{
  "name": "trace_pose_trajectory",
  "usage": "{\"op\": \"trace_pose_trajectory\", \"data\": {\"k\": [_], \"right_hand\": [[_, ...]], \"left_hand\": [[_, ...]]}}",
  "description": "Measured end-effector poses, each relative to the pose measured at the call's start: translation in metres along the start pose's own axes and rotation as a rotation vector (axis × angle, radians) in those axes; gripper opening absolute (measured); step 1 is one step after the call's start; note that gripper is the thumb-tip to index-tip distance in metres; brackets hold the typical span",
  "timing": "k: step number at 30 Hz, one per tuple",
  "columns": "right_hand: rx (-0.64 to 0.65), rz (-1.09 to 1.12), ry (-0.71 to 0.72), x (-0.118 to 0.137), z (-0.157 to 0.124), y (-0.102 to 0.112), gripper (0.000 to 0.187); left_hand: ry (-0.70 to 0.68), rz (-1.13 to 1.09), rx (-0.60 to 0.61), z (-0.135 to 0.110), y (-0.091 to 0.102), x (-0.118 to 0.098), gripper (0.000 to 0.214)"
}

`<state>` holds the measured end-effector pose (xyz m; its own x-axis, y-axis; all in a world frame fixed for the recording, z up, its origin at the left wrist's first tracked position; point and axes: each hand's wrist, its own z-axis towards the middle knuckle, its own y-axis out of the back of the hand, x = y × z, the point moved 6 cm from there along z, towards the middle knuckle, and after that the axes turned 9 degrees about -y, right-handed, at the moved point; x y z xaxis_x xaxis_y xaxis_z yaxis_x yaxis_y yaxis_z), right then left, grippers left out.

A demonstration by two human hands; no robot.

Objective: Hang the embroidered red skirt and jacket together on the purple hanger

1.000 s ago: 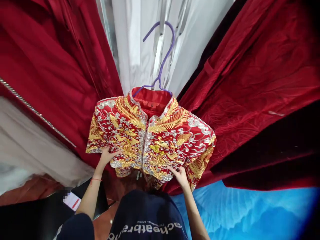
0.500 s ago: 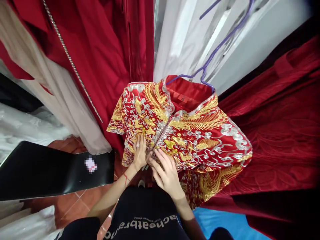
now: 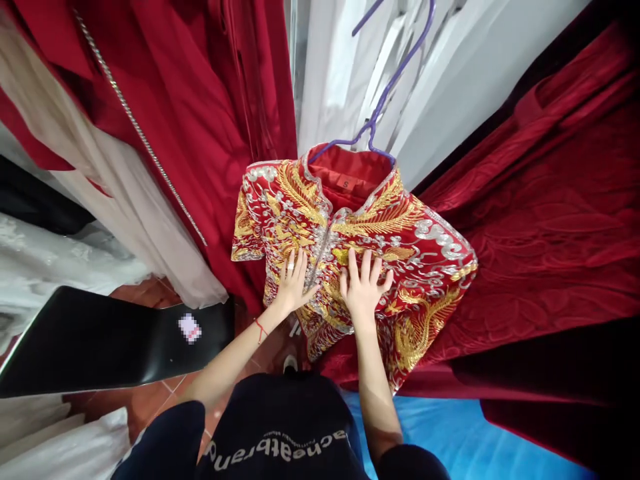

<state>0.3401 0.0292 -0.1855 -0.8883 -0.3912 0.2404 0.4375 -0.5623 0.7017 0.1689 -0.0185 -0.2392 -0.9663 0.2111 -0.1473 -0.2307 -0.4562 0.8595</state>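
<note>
A red jacket (image 3: pixel 410 240) thick with gold and silver embroidery hangs on a purple hanger (image 3: pixel 385 100) in front of me. My left hand (image 3: pixel 291 283) lies flat on its left front panel, fingers spread, a ring on one finger and a red thread at the wrist. My right hand (image 3: pixel 363 287) rests flat on the right front panel beside the centre opening, fingers spread. Neither hand grips the cloth.
Dark red garments hang at the left (image 3: pixel 200 113) and right (image 3: pixel 550 200). White fabric (image 3: pixel 345 67) hangs behind the hanger. A cream garment with a beaded strip (image 3: pixel 135 123) is at the left. A black flat object (image 3: pixel 100 340) lies low left over tiled floor; blue fabric (image 3: pixel 450 440) lies below.
My hands moved from the hem to the centre opening, then slid up and spread flat on the jacket's front. The view shifted and the jacket hangs slightly turned.
</note>
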Motion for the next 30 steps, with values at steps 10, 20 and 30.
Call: {"op": "trace_pose_trajectory", "data": {"k": [10, 20, 30], "right_hand": [[-0.019, -0.126, -0.117, 0.026, 0.001, 0.004, 0.061], [0.071, -0.141, -0.364, 0.083, 0.011, 0.006, 0.082], [-0.055, 0.282, -0.138, 0.081, -0.022, 0.076, 0.043]], "left_hand": [[-0.25, -0.017, 0.103, 0.004, 0.014, 0.021, 0.102], [-0.292, 0.008, 0.2, 0.011, 0.012, 0.033, 0.102], [-0.087, -0.265, -0.037, -0.02, 0.08, 0.032, 0.041]]}}
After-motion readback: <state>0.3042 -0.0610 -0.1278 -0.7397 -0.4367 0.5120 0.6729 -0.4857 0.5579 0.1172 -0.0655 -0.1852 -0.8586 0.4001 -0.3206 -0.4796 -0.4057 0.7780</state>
